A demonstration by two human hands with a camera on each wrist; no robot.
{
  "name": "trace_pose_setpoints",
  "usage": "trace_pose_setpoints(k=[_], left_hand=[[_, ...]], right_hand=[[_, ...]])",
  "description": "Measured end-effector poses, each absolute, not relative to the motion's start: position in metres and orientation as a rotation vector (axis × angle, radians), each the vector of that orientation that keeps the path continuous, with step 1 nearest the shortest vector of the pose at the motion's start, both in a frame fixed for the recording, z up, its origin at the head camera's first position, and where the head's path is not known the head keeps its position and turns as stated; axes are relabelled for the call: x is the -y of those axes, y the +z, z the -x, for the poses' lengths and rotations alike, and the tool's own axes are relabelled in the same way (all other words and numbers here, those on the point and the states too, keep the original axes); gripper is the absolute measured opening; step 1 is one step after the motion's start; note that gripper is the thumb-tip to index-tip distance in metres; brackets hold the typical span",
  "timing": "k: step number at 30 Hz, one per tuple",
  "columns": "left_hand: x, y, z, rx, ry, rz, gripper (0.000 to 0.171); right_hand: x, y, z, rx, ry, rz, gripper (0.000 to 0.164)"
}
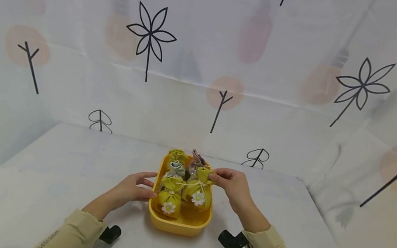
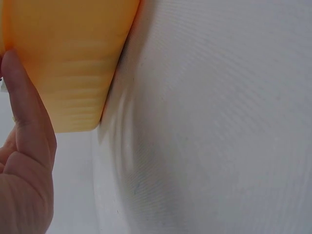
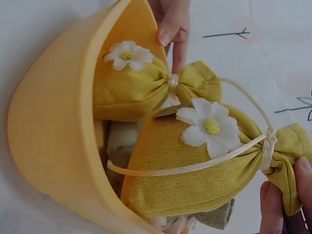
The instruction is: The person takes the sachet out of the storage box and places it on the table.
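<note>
My right hand [image 1: 234,186] pinches the gathered neck of a yellow-green drawstring pouch [image 3: 195,165] with a white flower on it. This pouch leans up at the right side of a yellow plastic bin [image 1: 177,228], its cord ends loose across the front. At the bin's left side my left hand [image 1: 133,188] rests against the wall, its fingertips right at the rim. A second yellow-green flowered pouch [image 1: 170,199] stands front left in the bin. Behind it are a grey pouch [image 1: 176,169] and another green pouch [image 1: 177,155]. A patterned brownish pouch [image 1: 197,160] sits back right.
The bin stands on a white table [image 1: 86,175]. Behind it hangs a white cloth [image 1: 185,108] printed with flowers and twigs. Black wrist mounts [image 1: 233,240] stick out from both cuffs, near the tabletop.
</note>
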State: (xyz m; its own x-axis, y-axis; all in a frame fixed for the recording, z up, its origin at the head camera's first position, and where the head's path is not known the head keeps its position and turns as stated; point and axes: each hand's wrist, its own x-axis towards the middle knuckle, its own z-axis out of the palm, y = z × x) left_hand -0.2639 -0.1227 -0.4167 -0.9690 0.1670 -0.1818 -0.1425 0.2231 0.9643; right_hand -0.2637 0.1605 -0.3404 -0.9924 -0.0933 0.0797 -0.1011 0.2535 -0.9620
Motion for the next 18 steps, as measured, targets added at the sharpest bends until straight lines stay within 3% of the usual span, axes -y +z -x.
trace_pose_setpoints(k=[18], left_hand=[[0.124, -0.416, 0.265, -2.244, 1.833, -0.020, 0.076]], right_hand=[[-0.181, -0.321, 0.264, 2.429, 1.874, -0.241, 0.025]])
